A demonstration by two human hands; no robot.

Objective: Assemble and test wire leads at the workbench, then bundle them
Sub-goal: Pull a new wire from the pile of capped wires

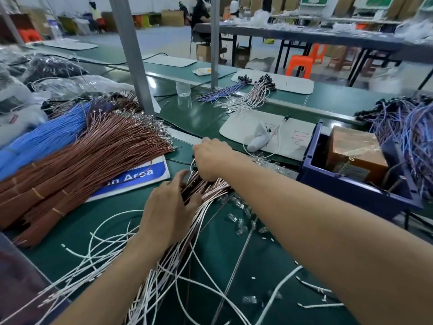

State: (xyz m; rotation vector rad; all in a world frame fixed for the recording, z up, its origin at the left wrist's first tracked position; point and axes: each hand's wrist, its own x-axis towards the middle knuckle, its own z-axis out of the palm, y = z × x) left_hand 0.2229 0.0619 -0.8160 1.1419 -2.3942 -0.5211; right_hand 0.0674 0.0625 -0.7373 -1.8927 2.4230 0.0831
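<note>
The green workbench [110, 214] carries brown wire bundles [93, 160] (banded), loose white leads [93, 261] and clear connectors [240, 225].

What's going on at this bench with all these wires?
A person is gathering a loose bunch of pink and white wire leads on the green workbench. The right hand grips the bunch near its far end; the left hand lies on it closer in, grip unclear. Tied brown bundles sit to the left.
</note>
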